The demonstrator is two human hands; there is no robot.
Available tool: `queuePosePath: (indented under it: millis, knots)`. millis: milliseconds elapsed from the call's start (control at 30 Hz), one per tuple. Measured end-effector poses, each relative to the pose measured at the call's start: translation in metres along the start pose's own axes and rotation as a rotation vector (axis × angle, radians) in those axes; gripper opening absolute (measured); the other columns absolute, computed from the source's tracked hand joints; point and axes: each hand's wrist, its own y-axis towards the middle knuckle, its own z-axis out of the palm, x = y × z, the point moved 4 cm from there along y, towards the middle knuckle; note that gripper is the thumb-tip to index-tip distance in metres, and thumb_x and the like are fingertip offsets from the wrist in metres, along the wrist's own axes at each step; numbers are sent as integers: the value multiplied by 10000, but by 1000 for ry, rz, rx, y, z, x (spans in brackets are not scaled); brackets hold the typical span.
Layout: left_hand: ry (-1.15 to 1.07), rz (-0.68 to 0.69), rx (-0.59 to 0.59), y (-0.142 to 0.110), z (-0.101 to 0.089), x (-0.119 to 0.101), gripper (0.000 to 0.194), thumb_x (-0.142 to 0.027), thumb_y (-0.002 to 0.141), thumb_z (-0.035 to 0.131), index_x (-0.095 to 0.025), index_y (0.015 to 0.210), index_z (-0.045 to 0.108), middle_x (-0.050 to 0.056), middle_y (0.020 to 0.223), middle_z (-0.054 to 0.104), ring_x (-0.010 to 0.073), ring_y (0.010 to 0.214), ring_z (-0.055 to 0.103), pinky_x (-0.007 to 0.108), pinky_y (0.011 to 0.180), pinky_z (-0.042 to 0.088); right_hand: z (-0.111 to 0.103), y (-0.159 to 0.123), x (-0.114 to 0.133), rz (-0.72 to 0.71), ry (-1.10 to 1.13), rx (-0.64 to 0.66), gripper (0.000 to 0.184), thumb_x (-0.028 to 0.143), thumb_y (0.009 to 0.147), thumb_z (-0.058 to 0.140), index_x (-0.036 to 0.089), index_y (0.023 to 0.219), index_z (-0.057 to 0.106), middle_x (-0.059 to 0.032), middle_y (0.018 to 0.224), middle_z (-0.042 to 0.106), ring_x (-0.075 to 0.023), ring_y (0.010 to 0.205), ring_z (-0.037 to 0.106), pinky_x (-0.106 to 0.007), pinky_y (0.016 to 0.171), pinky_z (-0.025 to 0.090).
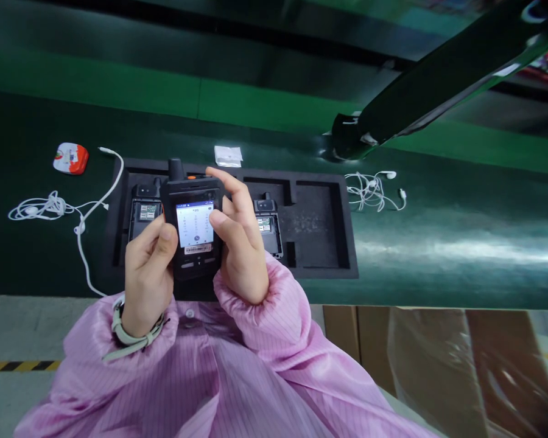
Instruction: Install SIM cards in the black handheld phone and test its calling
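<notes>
A black handheld radio (197,258) with a stubby antenna is held upright before me, its lit screen showing what looks like a dial pad. My left hand (148,267) is closed round its left side, thumb on the front edge. My right hand (242,249) grips the right side, with the thumb over the screen's right edge and the index finger at the top. Behind it lies a black foam tray (352,255). Two more radios rest in it, a left one (147,207) and a right one (269,225), their battery bays uncovered.
White earphones (369,188) lie right of the tray; another tangled white cord (50,207) and a white cable (84,249) lie left. A red-and-white box (70,159) and a small white packet (228,156) sit farther back. A dark post (393,103) rises at right.
</notes>
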Motion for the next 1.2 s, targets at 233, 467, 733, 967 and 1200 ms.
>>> queuePosePath:
  millis: [233,467,733,967,1200]
  knots:
    - [4,3,-2,-1,-2,-1,215,-399,946,714,-205,893,791,45,881,766,218,885,728,316,795,594,-1,0,0,-29,58,6,467,457,964,489,313,1404,428,-40,1217,701,-234,987,723,-440,798,641]
    - [-21,18,-17,2,1,-3,322,-376,946,720,-212,673,668,-26,646,558,144,670,614,262,704,564,1,-3,4,-6,-46,62,714,518,871,684,343,1477,349,-54,1381,641,-280,1234,658,-503,983,617]
    - [25,23,-70,1,-2,-5,368,-457,888,769,-241,618,642,-22,604,503,164,659,602,264,649,555,2,-2,3,-17,-45,68,761,559,842,715,351,1479,355,-56,1473,598,-283,1239,662,-515,1020,610]
    - [-20,-37,-46,0,1,-5,251,-442,906,734,-257,737,739,39,760,695,259,921,732,343,763,619,-3,-3,-4,-1,20,93,678,485,902,569,356,1527,339,-1,1579,526,-302,1411,568,-485,911,650]
    - [-81,-12,3,1,2,-5,204,-352,920,743,-209,775,745,33,779,736,229,898,743,337,816,621,-3,-3,-5,-12,1,69,668,536,904,507,336,1524,357,-8,1561,545,-303,1392,583,-483,898,651]
